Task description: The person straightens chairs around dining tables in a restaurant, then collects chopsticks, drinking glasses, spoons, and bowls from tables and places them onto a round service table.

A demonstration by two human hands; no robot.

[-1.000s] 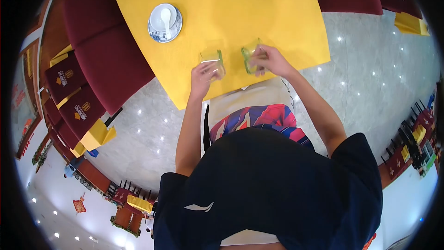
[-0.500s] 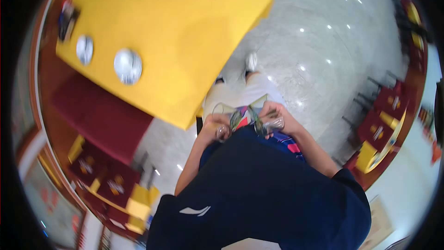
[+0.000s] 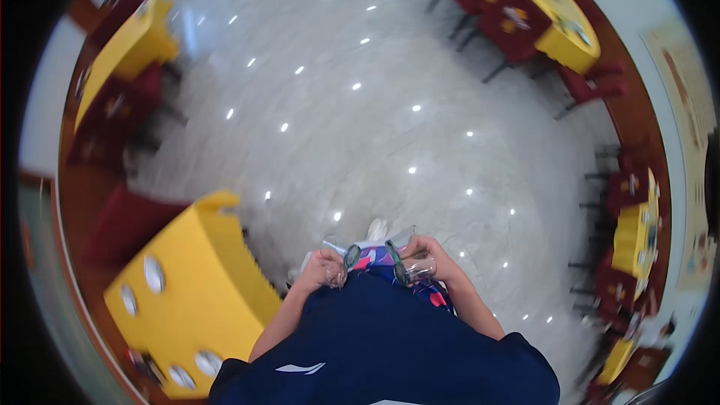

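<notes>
- The grey floor [image 3: 337,142] is spreading out ahead of you, catching bright reflections [image 3: 356,86].
- A counter [image 3: 195,262] in yellow is standing on your left, well apart from your hands.
- A second counter [image 3: 551,7], also yellow, is standing far off at the upper right, with maroon chairs [image 3: 517,26] lining its near side.
- Your dark blue shirt [image 3: 397,345] is filling the bottom middle of the view.
- Your patterned cloth [image 3: 371,258] is showing between your hands, and a white shoe [image 3: 378,228] is peeking out just beyond.
- Several pale dishes [image 3: 154,274] are sitting on the first counter, too blurred for you to make out their contents.
- Your left grip [image 3: 322,268] is clasping the left-side glass [image 3: 337,277] in front of your body, fingers curling around it.
- Your right grip [image 3: 431,253] is clasping the right-side glass [image 3: 421,265], which is lying sideways, its dark rim facing inward.
- The two glasses are staying apart; blur is hiding whether either grip is holding more than one.
</notes>
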